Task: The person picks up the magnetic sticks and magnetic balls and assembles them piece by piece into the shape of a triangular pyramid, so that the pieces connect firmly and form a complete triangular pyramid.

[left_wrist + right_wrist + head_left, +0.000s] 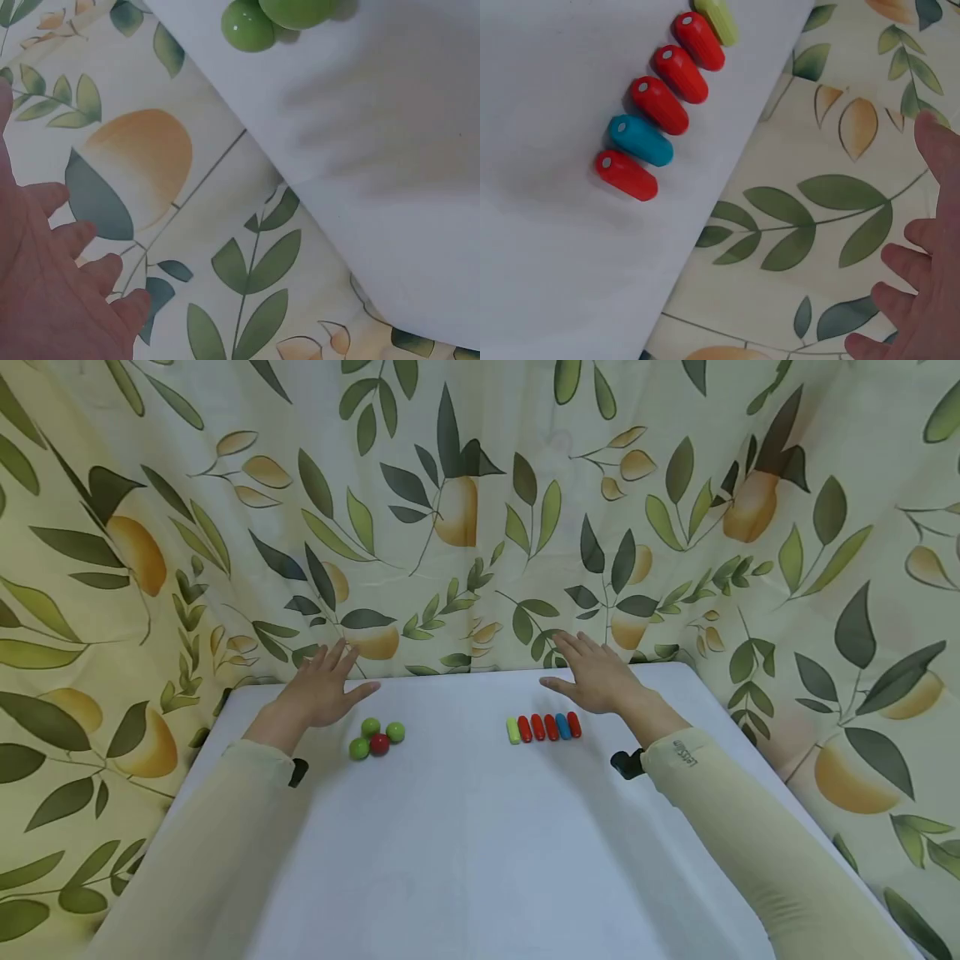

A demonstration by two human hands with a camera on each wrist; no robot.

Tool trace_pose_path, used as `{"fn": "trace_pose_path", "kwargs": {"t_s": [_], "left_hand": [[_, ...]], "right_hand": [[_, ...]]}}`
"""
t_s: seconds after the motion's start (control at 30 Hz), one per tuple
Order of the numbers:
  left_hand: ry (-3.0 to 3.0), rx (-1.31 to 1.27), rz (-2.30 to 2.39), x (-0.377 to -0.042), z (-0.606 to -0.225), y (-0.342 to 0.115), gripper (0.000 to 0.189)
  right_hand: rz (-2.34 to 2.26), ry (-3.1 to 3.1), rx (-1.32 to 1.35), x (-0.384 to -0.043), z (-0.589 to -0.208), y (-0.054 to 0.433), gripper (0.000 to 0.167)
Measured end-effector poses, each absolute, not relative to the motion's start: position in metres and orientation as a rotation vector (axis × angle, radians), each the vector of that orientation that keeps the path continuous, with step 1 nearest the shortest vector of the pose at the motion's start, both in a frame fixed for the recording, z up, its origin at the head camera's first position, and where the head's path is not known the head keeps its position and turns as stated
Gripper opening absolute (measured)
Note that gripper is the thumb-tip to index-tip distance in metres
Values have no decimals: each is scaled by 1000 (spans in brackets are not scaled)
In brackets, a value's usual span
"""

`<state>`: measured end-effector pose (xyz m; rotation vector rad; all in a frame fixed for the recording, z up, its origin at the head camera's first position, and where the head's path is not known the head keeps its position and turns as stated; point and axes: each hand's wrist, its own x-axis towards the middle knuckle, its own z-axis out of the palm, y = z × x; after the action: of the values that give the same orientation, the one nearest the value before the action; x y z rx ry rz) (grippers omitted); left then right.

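My left hand point(318, 687) hovers with spread fingers near the table's far left edge, holding nothing. Just to its right and nearer to me sits a cluster of small balls: a red ball point(379, 744) touching green balls point(359, 748), with another green ball point(395, 732) beside it. My right hand point(597, 677), fingers extended and free of any object, is held over the far right side. Below and left of it lies a row of short capsule-shaped pieces: a yellow-green piece point(513, 730), several red pieces point(660, 106) and one blue piece point(640, 140).
A white table point(450, 843) spreads out beneath both arms. Behind it and along its sides hangs a curtain point(480, 610) printed with leaves and orange fruit. Each wrist wears a dark band, its black part point(627, 764) showing at the right cuff.
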<state>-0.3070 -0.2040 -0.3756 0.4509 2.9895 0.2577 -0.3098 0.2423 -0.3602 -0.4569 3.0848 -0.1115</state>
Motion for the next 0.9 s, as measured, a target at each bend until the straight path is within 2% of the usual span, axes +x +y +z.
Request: {"fn": "trace_pose_path", "kwargs": {"t_s": [0.47,0.9], "left_hand": [[2970,497,328,-292,-366,-197,95],[2967,512,474,-287,-378,-195,90]], "right_hand": [[-141,3069,-460,-285,-351,248,88],[-238,3054,-415,-284,-358,244,88]]}}
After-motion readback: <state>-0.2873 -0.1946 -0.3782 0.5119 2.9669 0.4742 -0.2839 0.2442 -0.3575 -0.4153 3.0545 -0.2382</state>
